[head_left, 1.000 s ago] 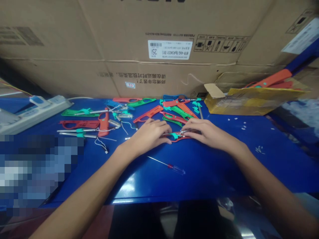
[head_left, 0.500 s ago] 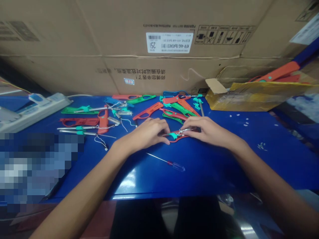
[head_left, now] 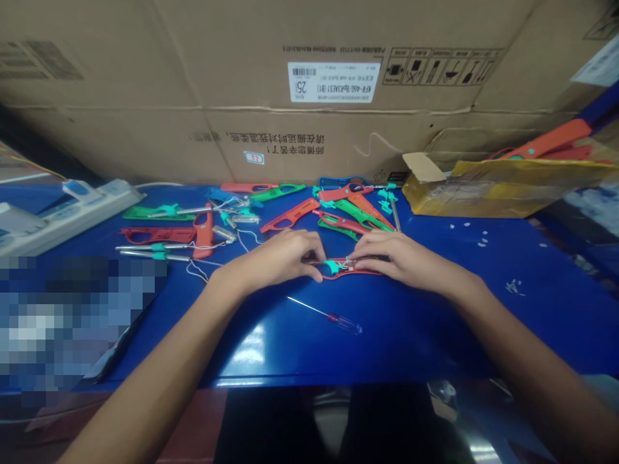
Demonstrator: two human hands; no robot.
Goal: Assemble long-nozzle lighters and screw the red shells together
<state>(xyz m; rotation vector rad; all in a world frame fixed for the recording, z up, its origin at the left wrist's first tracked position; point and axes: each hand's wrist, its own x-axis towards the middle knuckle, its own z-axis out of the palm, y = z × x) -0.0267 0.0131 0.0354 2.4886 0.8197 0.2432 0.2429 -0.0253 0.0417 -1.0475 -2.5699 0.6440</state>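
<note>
Though near screwdriver [head_left: 334, 318], casing [head_left: 362, 272] well inside table-edge [head_left: 309, 381]

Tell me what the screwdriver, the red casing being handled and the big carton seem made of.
Screwdriver: clear, glossy handle, probably plastic; thin, shiny shaft, likely steel. Red casing: smooth-looking, evenly coloured, probably moulded plastic. Big carton: matte brown, creased and printed, apparently cardboard.

Upside down on the far cardboard box [head_left: 242, 58]: a white label [head_left: 334, 82] reading "KFR-46G/BpR3AES1 (B1)" and "25", handling pictograms [head_left: 440, 66] to its right, printed Chinese line [head_left: 294, 149] "师傅您辛苦了!"
</note>
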